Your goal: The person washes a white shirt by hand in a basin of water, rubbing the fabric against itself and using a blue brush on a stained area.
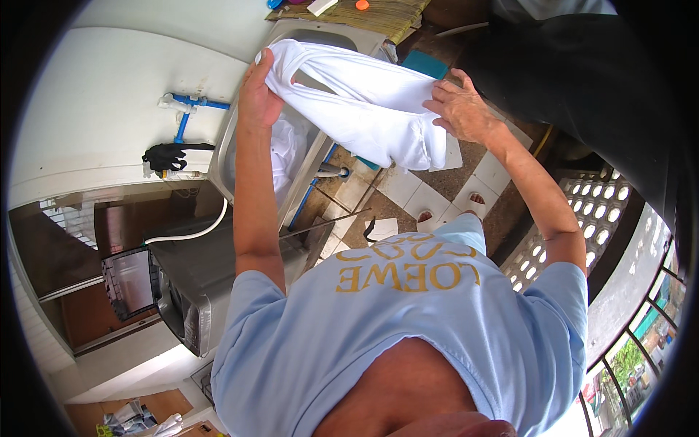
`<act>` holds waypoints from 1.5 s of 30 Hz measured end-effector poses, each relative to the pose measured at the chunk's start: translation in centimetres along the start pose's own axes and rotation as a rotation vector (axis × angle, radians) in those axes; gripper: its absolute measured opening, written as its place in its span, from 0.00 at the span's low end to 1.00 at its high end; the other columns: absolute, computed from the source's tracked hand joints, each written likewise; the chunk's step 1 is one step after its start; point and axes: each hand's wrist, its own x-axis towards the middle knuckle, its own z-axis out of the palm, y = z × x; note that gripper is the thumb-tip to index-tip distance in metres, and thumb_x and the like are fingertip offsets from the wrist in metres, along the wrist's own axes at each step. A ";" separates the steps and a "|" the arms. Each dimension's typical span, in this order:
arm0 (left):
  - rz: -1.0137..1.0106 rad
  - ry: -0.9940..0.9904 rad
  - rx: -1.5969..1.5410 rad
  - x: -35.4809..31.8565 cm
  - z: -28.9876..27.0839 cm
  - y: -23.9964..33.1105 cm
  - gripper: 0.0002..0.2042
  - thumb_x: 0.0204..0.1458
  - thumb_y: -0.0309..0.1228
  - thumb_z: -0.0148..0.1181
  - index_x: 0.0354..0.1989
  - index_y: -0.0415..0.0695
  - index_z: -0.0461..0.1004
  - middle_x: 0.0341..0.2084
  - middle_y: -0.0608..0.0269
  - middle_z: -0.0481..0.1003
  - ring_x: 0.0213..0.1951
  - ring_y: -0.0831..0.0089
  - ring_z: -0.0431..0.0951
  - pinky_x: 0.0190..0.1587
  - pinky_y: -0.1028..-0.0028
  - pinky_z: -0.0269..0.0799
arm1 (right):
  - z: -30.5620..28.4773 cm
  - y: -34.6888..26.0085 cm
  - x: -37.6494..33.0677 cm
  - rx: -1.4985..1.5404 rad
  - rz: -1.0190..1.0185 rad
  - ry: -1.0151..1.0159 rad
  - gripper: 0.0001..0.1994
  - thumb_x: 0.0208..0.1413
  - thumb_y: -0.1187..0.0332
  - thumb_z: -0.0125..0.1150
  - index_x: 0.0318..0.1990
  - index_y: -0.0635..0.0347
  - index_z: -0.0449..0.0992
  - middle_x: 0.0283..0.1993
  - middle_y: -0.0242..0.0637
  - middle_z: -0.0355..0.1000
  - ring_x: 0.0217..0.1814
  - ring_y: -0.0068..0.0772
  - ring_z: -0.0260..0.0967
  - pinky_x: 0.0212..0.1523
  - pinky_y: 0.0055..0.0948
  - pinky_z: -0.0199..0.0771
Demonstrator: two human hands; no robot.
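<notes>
The left hand grips a long white fabric garment slung across to the right hand, whose grip I can't tell; the garment looks limp, light, best held by its folds.

There is one left hand and one right hand, with one outstretched white garment. Also visible are two feet, one light-blue T-shirt, one sink, one black cloth and one curved white hose.
</notes>
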 end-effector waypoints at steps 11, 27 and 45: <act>-0.018 -0.111 0.003 0.4 -3.0 -0.3 0.17 0.60 0.38 0.52 0.47 0.36 0.70 0.35 0.58 0.76 0.32 0.71 0.75 0.37 0.69 0.73 | 0.0 1.6 -0.9 0.219 0.036 0.205 0.06 0.41 0.72 0.68 0.29 0.57 0.79 0.39 0.33 0.68 0.56 0.32 0.62 0.66 0.48 0.47; -0.009 -0.165 -0.149 0.2 -2.7 -2.4 0.13 0.56 0.29 0.50 0.48 0.37 0.70 0.42 0.57 0.75 0.46 0.67 0.74 0.47 0.66 0.67 | 4.2 -0.2 -4.1 0.853 0.562 0.559 0.03 0.50 0.77 0.63 0.33 0.62 0.78 0.40 0.38 0.74 0.37 0.30 0.74 0.42 0.25 0.79; -0.084 -0.300 -0.499 -2.2 1.0 4.1 0.18 0.53 0.34 0.46 0.47 0.39 0.75 0.49 0.54 0.74 0.57 0.56 0.69 0.61 0.51 0.56 | 9.0 -7.1 -4.5 1.464 0.361 0.234 0.13 0.46 0.62 0.72 0.37 0.54 0.76 0.36 0.25 0.71 0.36 0.20 0.66 0.39 0.23 0.67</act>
